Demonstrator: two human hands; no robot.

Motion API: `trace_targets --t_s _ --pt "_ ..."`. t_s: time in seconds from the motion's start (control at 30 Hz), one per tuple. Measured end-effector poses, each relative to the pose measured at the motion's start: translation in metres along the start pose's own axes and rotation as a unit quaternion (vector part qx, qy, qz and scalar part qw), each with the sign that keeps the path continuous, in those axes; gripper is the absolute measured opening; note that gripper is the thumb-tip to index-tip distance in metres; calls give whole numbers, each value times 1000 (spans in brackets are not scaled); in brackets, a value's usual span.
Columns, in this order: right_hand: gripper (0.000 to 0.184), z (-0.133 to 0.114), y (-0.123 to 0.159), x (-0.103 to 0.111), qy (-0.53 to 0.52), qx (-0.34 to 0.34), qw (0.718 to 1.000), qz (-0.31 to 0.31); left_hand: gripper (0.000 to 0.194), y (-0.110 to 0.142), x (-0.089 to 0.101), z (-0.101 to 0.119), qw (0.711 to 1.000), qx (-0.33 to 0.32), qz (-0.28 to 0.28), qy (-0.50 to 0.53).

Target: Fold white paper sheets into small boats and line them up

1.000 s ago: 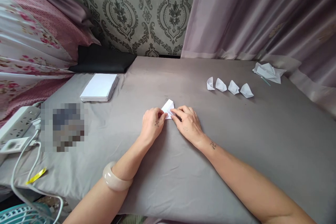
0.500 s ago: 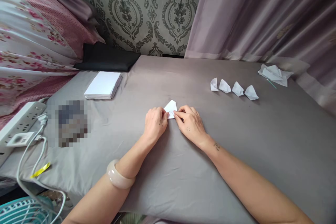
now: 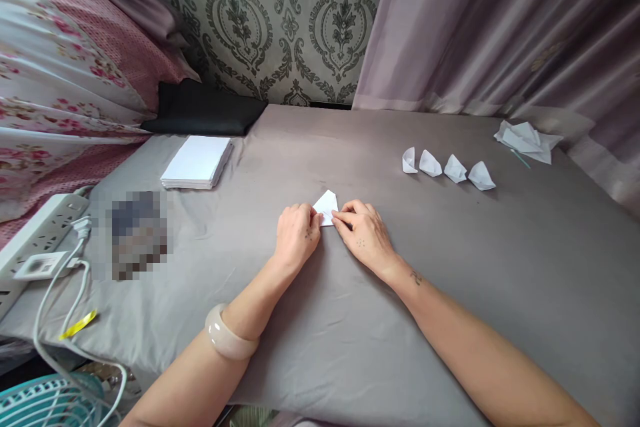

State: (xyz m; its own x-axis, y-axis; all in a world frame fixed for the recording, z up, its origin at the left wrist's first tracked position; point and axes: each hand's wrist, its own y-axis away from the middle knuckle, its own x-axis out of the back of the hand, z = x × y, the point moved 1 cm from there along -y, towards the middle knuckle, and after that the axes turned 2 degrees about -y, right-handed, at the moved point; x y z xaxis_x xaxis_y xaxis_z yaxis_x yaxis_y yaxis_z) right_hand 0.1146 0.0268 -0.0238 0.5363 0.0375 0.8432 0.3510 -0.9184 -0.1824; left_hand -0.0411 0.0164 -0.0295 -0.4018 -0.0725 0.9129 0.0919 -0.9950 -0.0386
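grey cloth [image 3: 320, 143], hands [image 3: 299, 233] pinching folded white paper [image 3: 327, 203]

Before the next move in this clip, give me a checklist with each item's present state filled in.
1. Left hand on the folded paper: ok, fingers at its left side.
2. Right hand on it too: ok, fingers at its right side.
3. Creases lined up: cannot tell, too small and partly covered.
4. Row of four folded pieces apart from both hands: ok, beyond the right hand.
5. Paper stack apart from both hands: ok, farther left.
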Motion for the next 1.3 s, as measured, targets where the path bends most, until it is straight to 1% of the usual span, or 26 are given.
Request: trace_targets --t_s 0.1,0.2,0.27,0.33,0.37,0.43,0.5,0.6,0.67,0.77,0.9,0.97,1.03,1.13,1.2,1.3 --pt "25 -1 0 1 0 -3 1000 0 19 2 1 0 1000 -13 2 -14" --pt "25 0 0 0 -1 -8 1000 0 19 3 0 1 998 -43 9 -42" --pt "25 1 -1 -2 -4 -12 1000 2 17 3 1 2 994 -81 28 -66" --pt "24 2 -2 -3 -5 -18 1000 1 21 3 2 5 986 -136 40 -93" --pt "24 2 -3 -3 -3 -21 1000 0 23 2 3 6 980 -168 32 -106" --pt "25 3 -3 -2 12 -15 1000 -5 27 2 5 10 966 -224 -11 -130" --pt "28 2 0 0 46 19 999 -9 28 5 8 13 954 -250 -59 -153" --pt "33 -1 8 4 113 89 990 -15 28 12 13 19 950 -237 -87 -181" --pt "37 -5 15 7 153 110 982 -24 30 18 14 23 951 -222 -91 -195" --pt "42 -12 24 12 204 112 972 -39 35 26 14 26 949 -212 -96 -214" --pt "42 -14 31 21 239 110 963 -56 41 30 12 23 943 -225 -97 -223" --pt "39 -12 32 23 228 109 966 -55 46 31 11 21 945 -228 -90 -218" --pt "36 -10 31 22 199 119 972 -38 48 31 10 20 947 -225 -86 -212" --pt "41 -9 25 15 137 155 978 -12 41 32 12 21 950 -222 -90 -198" --pt "47 -9 21 8 99 163 981 -28 36 34 13 22 952 -220 -95 -190" --pt "50 -6 17 0 68 152 983 -80 40 37 11 21 953 -216 -83 -194"
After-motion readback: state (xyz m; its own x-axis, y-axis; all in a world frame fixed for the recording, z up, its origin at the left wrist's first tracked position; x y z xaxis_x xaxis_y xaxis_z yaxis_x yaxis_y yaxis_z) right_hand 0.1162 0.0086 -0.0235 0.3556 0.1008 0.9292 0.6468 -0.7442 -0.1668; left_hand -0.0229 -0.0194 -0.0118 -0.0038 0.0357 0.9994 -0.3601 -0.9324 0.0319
